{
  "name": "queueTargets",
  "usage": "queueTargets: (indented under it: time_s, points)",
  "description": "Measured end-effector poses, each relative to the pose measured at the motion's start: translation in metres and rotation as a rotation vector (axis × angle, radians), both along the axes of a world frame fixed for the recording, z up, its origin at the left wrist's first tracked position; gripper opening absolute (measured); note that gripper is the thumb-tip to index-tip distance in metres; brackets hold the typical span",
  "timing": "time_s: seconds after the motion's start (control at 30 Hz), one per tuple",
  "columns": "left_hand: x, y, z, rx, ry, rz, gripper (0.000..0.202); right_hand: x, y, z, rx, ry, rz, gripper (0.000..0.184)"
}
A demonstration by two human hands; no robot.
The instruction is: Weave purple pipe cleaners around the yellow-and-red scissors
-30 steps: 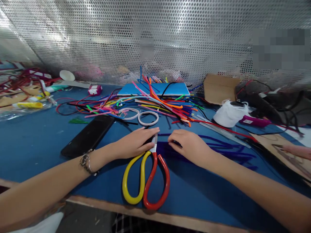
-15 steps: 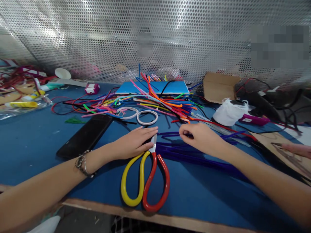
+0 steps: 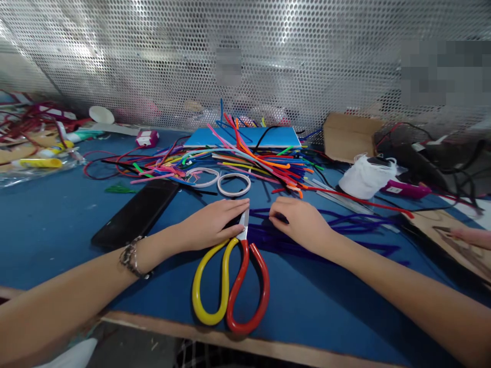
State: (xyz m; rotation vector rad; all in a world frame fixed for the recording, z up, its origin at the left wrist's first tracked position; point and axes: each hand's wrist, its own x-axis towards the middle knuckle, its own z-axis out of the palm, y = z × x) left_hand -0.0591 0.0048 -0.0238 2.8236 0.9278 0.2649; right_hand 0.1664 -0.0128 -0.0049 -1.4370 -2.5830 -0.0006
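My left hand (image 3: 213, 225) lies flat on the table with its fingers stretched out, beside and partly over the blades of the scissors (image 3: 244, 225). The scissors have one yellow and one red handle, which point toward me. My right hand (image 3: 297, 220) is curled, thumb and fingertips together, at the dark blue pipe cleaners (image 3: 341, 221). It appears to pinch one of them, though the fingers hide the grip. Several more of these pipe cleaners lie loosely under and beside the right hand, their left ends close to the scissor blades.
A black phone-like slab (image 3: 136, 212) lies at left. Beyond my hands are a roll of white tape (image 3: 233, 185) and a pile of coloured pipe cleaners (image 3: 264, 166). White string (image 3: 362, 176) and a cardboard box (image 3: 349, 135) stand back right. Another person's hand (image 3: 470, 236) shows at the right edge.
My right hand has moved a little left, closer to my left hand. The blue pipe cleaners under it have shifted and spread. The left hand and scissors stay in place.
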Motion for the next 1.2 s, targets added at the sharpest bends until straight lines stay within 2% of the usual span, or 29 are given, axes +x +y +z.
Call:
queueTargets:
  time_s: [0.17, 0.27, 0.4, 0.53, 0.97, 1.2]
  points:
    - [0.001, 0.0, -0.001, 0.014, -0.009, 0.014, 0.054, 0.0, 0.005, -0.006, 0.069, 0.07, 0.059, 0.01]
    - [0.001, 0.001, 0.0, 0.046, -0.006, 0.004, 0.052, 0.0, 0.009, -0.008, 0.122, 0.091, 0.07, 0.022]
    - [0.001, 0.001, 0.002, 0.109, 0.022, -0.022, 0.049, 0.006, 0.014, -0.009, 0.045, 0.171, 0.07, 0.016]
    - [0.002, 0.001, 0.005, 0.093, 0.072, -0.028, 0.047, 0.014, 0.017, -0.008, -0.033, 0.269, 0.056, 0.008]
    - [0.001, 0.001, 0.003, 0.186, 0.115, -0.093, 0.043, 0.014, 0.022, -0.005, -0.113, 0.317, 0.01, 0.01]
    - [0.002, -0.002, 0.007, 0.139, 0.129, -0.056, 0.043, 0.046, 0.02, 0.003, -0.199, 0.292, -0.005, 0.01]
